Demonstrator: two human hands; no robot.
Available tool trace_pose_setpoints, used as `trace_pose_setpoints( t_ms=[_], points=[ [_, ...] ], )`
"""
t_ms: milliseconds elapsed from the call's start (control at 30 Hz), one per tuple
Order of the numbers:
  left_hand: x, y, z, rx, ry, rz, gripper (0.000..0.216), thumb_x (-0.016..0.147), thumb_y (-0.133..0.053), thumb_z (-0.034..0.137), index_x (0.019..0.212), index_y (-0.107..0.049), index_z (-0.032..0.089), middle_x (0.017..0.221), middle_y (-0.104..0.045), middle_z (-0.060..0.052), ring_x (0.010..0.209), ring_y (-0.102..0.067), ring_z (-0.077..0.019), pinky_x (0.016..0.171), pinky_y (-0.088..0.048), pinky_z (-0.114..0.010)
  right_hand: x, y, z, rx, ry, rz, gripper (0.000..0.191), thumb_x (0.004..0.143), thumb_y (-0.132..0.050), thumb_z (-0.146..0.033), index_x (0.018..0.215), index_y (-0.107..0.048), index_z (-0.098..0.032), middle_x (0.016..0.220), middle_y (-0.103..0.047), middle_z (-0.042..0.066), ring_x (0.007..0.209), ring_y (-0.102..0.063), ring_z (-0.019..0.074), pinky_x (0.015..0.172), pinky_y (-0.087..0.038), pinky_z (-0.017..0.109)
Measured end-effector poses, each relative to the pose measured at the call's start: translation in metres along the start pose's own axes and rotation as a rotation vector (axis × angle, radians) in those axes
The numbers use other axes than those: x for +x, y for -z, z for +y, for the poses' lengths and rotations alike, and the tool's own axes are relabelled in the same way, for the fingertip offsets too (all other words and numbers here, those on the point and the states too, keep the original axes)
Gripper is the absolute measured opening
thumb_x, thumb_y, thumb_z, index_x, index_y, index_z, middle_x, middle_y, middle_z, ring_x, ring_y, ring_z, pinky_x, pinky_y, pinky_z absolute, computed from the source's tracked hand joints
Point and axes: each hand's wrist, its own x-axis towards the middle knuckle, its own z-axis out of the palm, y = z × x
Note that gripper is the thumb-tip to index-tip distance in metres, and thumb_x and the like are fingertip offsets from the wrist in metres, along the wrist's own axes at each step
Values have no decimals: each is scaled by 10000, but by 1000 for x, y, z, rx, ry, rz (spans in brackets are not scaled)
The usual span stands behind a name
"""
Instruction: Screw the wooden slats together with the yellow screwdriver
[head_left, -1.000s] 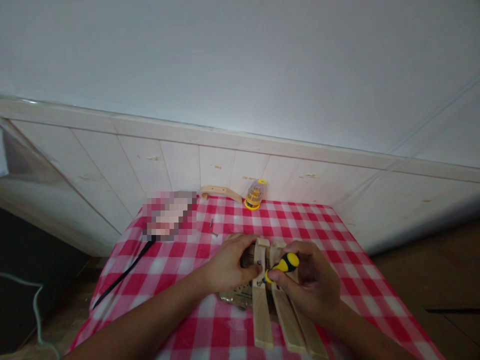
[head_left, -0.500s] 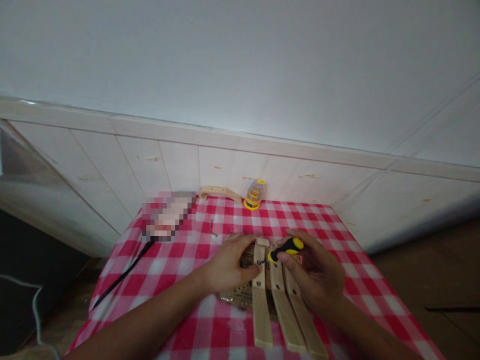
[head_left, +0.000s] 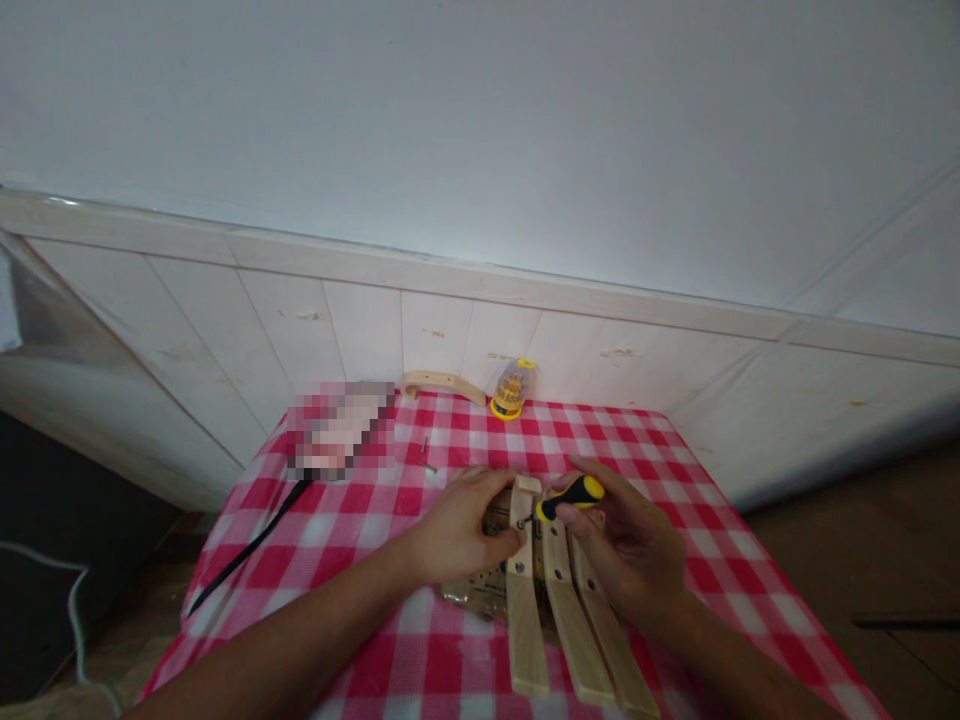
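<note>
Now my right hand (head_left: 637,560) has its grip clenched around the short yellow-and-black screwdriver (head_left: 568,497), tip at the leftmost of the three pale wooden slats (head_left: 523,610) on the red-checked worktop (head_left: 360,530). My left hand (head_left: 457,525) pinches that slat's top end. I judge the slats light and stiff, best held near the screw holes.

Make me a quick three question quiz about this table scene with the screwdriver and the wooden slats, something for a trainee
1. True or false: the right hand holds a yellow and black screwdriver.
2. How many wooden slats lie side by side in front of the person? A two, B three, C five.
3. What covers the table?

Key:
1. True; its tip points at the left slat's upper end.
2. B.
3. A red and white checked cloth. The left hand steadies the slats on it.
</note>
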Motion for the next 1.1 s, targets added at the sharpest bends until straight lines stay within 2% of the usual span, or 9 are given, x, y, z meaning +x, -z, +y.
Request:
trace_pose_setpoints(
  t_ms=[233,367,633,733,833,1100],
  points=[
    [0,0,0,-6,2,0,547,803,-748,271,1340,-678,197,1287,-760,-123,1195,-692,-347,1082,-499,-504,4,6,-7,-3,21,-72,536,1034,-687,-199,1544,-615,-350,1145,-842,65,972,-834,239,844,-700,352],
    [0,0,1,0,2,1,496,799,-755,270,1287,-703,196,1264,-764,-121,1196,-697,-358,1082,-491,-509,6,9,-9,22,30,-118,575,1035,-663,-164,1567,-586,-369,1171,-835,57,986,-835,230,817,-696,326],
    [0,1,3,-3,11,-4,502,793,-749,259,1287,-697,185,1262,-769,-125,1188,-695,-352,1088,-489,-524,2,6,-5,24,52,-90,601,1007,-684,-132,1557,-594,-357,1183,-833,74,985,-837,247,816,-703,358],
    [0,2,3,-21,10,-5,542,789,-750,247,1323,-686,186,1295,-763,-127,1208,-695,-351,1106,-487,-526,1,3,-3,46,64,-53,525,991,-717,-135,1464,-665,-355,1190,-835,75,994,-834,256,815,-704,369],
    [0,1,3,-32,14,-5,560,792,-754,250,1343,-680,184,1315,-759,-132,1217,-694,-346,1113,-488,-520,4,0,-4,69,42,-39,414,974,-751,-146,1342,-717,-331,1076,-841,52,902,-829,233,794,-697,352],
    [0,1,2,-20,15,-2,542,793,-760,268,1326,-702,188,1286,-774,-125,1185,-697,-345,1107,-488,-523,9,-1,-9,55,-6,-6,247,942,-817,-244,1172,-734,-278,957,-811,43,797,-800,218,718,-675,330]
  ],
)
